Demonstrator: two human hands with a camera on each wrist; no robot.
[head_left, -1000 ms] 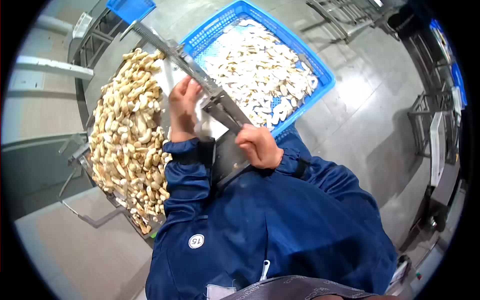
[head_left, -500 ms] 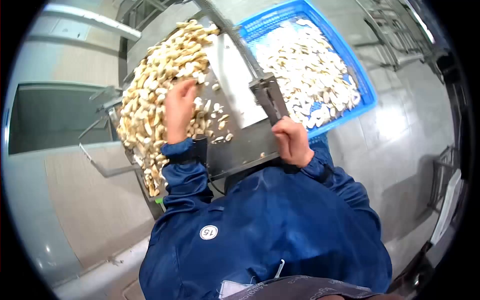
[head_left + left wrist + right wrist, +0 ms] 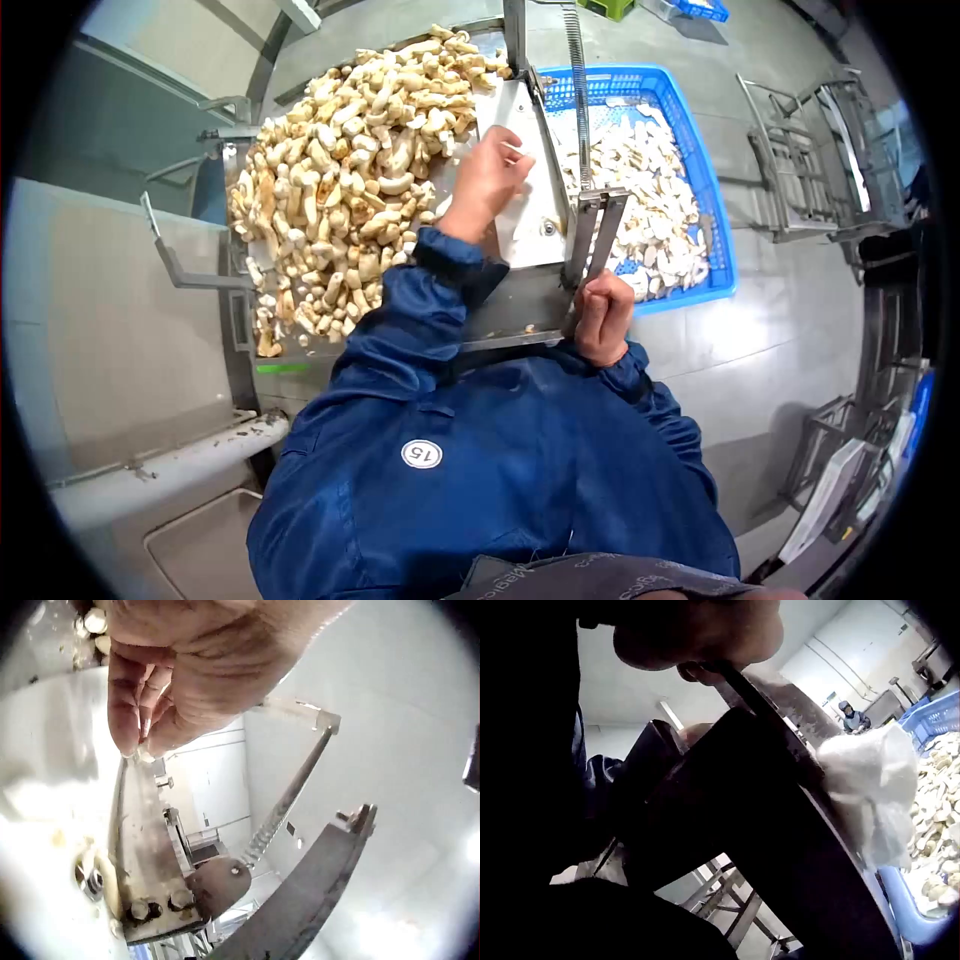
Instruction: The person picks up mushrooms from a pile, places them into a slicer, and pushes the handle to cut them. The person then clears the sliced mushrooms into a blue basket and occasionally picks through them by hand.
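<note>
My left hand (image 3: 487, 183) is over the white board (image 3: 530, 165) of a lever slicer, beside the blade. In the left wrist view, its thumb and fingertips meet at a small pale piece (image 3: 142, 755), like a bit of mushroom, mostly hidden by the fingers. My right hand (image 3: 605, 318) grips the lower end of the slicer's metal lever (image 3: 606, 235), which stands raised with a spring (image 3: 576, 100) behind it. A heap of whole, thick-stemmed mushrooms (image 3: 345, 180) lies left of the board. Right of the slicer, sliced mushrooms (image 3: 660, 200) lie in a blue plastic basket (image 3: 722, 250).
The steel table's front edge (image 3: 510, 340) is close to my body. A bent metal bracket (image 3: 190, 275) juts out at the table's left. Metal racks (image 3: 790, 170) stand on the floor at right. White plastic sheeting (image 3: 874, 795) hangs beside the basket. Another person (image 3: 853, 718) is in the background.
My left hand went from the board to the mushroom heap, then back over the board near the blade. My right hand kept its grip on the lever. The head view has turned.
</note>
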